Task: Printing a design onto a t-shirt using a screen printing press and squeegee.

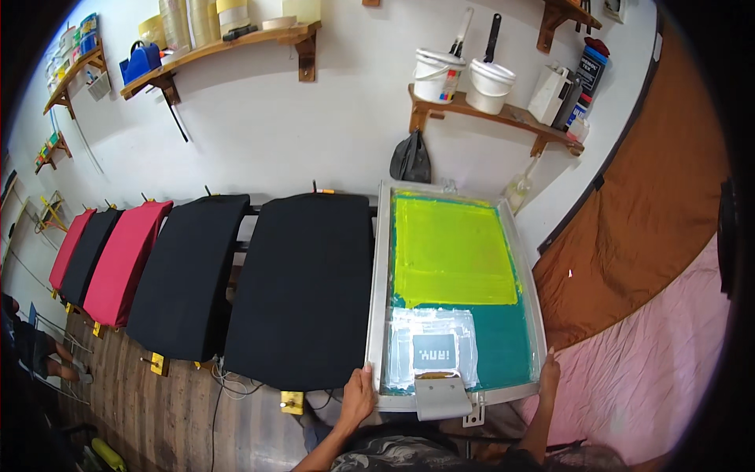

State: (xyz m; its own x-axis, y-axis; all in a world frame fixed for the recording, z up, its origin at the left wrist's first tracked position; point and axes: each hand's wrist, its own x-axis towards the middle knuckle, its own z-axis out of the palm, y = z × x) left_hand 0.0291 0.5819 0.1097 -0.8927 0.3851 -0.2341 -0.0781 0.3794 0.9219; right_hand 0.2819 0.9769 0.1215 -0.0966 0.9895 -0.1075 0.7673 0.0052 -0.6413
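A screen-printing frame (535,303) with a metal rim is between my two hands. My left hand (359,396) grips its near left corner, and my right hand (550,371) is closed around the right rail near the front. Yellow-green ink or coating (454,248) covers the far part of the teal mesh (503,346). White ink (399,346) surrounds a small printed design at the near left. A grey squeegee (443,398) lies over the front rail. Just left of the frame is a black shirt (303,291) stretched on a printing board.
Further left stand another black shirt (187,275) and several boards with red or black fabric. White buckets (491,86) stand on a wall shelf (511,119). Brown cloth (621,212) and pink cloth (637,370) hang at right. Cables (236,383) trail below; a person (55,354) is far left.
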